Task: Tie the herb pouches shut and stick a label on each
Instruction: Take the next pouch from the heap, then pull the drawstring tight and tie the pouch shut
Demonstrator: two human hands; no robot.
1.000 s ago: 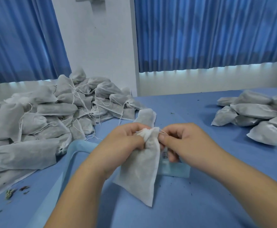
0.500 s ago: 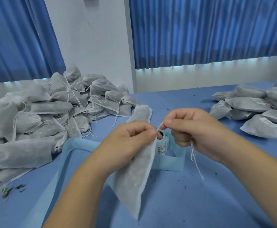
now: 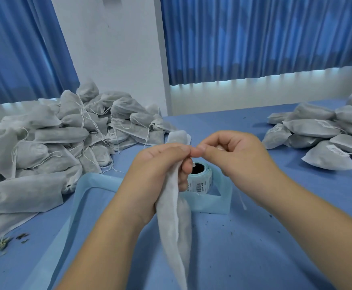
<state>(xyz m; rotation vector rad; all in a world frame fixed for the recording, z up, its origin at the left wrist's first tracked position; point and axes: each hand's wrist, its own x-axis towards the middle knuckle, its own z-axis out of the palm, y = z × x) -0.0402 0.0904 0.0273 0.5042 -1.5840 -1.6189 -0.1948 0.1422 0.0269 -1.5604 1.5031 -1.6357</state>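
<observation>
A white fabric herb pouch (image 3: 174,227) hangs edge-on below my left hand (image 3: 160,170), which grips its gathered neck. My right hand (image 3: 235,155) meets the left at the fingertips, thumb and forefinger pinched at the pouch's neck; a thin white string end (image 3: 241,200) dangles below this hand. A roll of printed labels (image 3: 200,181) stands just behind my hands, partly hidden by my left fingers.
A big heap of pouches with loose strings (image 3: 66,139) fills the left of the blue table (image 3: 254,248). A smaller pile of labelled pouches (image 3: 325,135) lies at the right. A light blue backing strip (image 3: 91,185) loops round the roll. Herb crumbs (image 3: 5,242) lie at the left front.
The pouch has turned edge-on and hangs narrower. My right hand, which had pulled the string out to the right, has come back against my left fingertips. The view has shifted slightly downward.
</observation>
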